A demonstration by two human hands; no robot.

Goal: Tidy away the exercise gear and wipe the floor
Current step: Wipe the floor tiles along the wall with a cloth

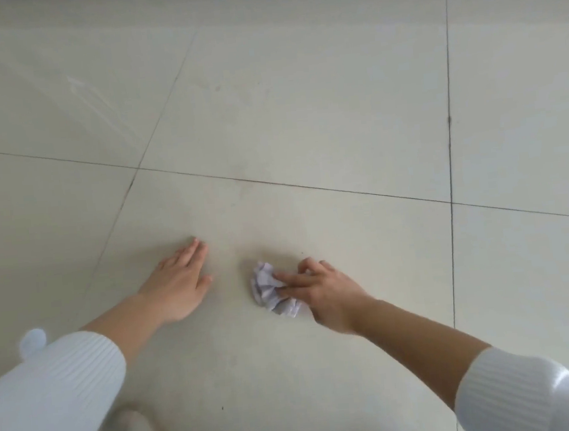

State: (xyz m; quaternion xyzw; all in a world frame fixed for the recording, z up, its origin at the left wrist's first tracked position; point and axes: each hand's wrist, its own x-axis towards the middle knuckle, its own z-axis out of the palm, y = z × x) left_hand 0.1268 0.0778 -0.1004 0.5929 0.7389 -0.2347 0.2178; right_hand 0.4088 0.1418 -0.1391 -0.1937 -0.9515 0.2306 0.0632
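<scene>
- My right hand (328, 294) pinched a crumpled tissue (272, 292) against the floor (301, 110), fingers (290, 278) curled round it.
- The tissue sat on the pale tile, just right of my left hand (179, 286).
- My left hand lay flat on the floor, fingers straight and close together.
- White ribbed sleeves (50, 390) covered both forearms.

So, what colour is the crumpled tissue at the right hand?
The tissue is white, faintly lilac; head view.
</scene>
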